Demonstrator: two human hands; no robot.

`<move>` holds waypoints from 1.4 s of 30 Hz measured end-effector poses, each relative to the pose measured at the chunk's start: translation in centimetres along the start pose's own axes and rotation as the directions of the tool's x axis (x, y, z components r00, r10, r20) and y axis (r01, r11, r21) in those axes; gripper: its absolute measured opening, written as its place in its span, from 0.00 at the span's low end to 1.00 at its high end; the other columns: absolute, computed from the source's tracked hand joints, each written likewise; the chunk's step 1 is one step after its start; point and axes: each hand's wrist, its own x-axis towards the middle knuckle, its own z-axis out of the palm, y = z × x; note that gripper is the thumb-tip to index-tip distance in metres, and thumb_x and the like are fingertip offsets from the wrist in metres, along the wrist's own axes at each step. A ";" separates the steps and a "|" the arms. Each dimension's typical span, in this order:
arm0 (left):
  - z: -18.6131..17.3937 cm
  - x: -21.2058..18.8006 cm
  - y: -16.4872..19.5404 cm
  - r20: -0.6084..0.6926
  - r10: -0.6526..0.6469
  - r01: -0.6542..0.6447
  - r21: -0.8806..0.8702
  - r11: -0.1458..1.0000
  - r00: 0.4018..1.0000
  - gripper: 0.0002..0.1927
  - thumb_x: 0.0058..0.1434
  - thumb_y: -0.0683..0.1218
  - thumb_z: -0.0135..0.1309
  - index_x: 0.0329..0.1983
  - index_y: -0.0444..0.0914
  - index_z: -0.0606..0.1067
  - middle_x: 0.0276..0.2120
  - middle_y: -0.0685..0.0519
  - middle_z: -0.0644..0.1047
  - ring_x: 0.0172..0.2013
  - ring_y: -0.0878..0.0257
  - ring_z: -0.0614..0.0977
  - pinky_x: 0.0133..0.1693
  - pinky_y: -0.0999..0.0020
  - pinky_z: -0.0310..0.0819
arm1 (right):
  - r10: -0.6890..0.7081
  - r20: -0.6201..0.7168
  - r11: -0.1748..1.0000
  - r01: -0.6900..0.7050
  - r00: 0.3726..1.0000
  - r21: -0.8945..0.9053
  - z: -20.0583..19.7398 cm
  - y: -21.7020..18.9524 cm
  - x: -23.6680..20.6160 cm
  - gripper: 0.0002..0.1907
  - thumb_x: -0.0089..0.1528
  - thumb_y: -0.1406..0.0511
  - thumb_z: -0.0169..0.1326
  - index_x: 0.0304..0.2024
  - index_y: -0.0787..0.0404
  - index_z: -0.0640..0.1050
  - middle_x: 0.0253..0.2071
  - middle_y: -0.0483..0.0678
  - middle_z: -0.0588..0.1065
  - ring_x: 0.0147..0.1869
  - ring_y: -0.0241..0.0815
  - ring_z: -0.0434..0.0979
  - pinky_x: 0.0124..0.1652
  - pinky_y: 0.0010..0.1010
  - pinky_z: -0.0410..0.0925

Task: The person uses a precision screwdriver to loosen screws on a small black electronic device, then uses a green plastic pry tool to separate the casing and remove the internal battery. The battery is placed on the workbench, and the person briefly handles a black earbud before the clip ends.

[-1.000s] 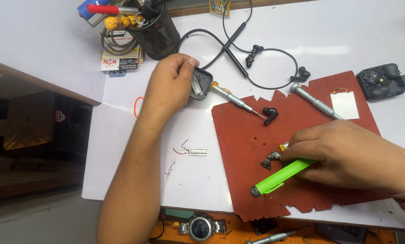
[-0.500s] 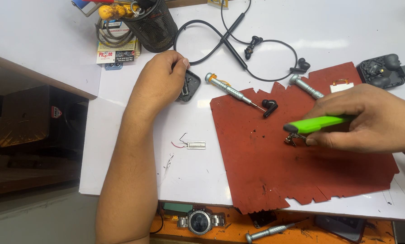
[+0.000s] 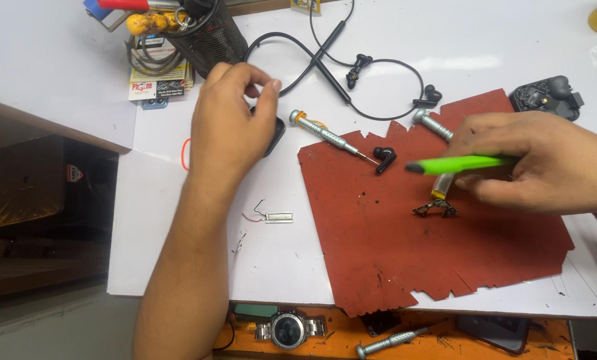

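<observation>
My left hand (image 3: 232, 127) hovers over a small black earbud case (image 3: 274, 135) on the white table, fingertips pinched together; whether it holds anything is hidden. My right hand (image 3: 538, 163) grips a bright green tool (image 3: 455, 164) and a yellow-tipped piece (image 3: 440, 188) above the red mat (image 3: 392, 253). A tiny dark metal part (image 3: 435, 210) lies on the mat just under that hand. A loose black earbud (image 3: 384, 158) rests near the mat's upper edge beside a silver screwdriver (image 3: 328, 135).
A black neckband earphone (image 3: 342, 63) lies at the back, a mesh tool cup (image 3: 208, 33) at back left, a black casing (image 3: 545, 97) at right. A small silver battery with wires (image 3: 275, 217) sits left of the mat. A wristwatch (image 3: 288, 329) lies at the front.
My right hand lifted the green tool from the mat's lower part and turned it to point left. My left hand rose off the black case, fingers now pinched.
</observation>
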 end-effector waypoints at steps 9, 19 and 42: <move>3.0 -4.1 5.1 0.357 0.409 -0.250 -0.413 0.876 0.840 0.11 0.62 0.48 0.62 0.45 0.39 0.78 0.38 0.53 0.77 0.37 0.62 0.82 0.36 0.68 0.79 | 0.084 0.019 0.973 -0.078 0.996 -0.219 0.7 -2.3 0.7 0.18 0.49 0.63 0.69 0.42 0.50 0.85 0.45 0.36 0.78 0.46 0.37 0.80 0.43 0.33 0.74; 3.8 -5.6 6.5 0.345 0.533 -0.342 -0.481 0.807 0.773 0.12 0.60 0.42 0.62 0.47 0.41 0.78 0.44 0.56 0.77 0.42 0.61 0.82 0.43 0.65 0.78 | -0.111 -0.103 0.992 0.116 0.988 0.043 1.3 -1.6 -0.8 0.16 0.47 0.65 0.67 0.38 0.52 0.85 0.37 0.36 0.82 0.38 0.34 0.83 0.35 0.27 0.78; 3.4 -5.9 6.2 0.057 0.638 -0.512 -0.544 0.664 0.768 0.06 0.66 0.39 0.63 0.43 0.43 0.80 0.46 0.58 0.80 0.43 0.67 0.82 0.41 0.75 0.80 | -0.293 -0.058 0.944 0.298 0.954 0.143 1.7 0.4 -1.5 0.19 0.52 0.65 0.65 0.47 0.53 0.86 0.43 0.39 0.84 0.45 0.34 0.85 0.41 0.28 0.77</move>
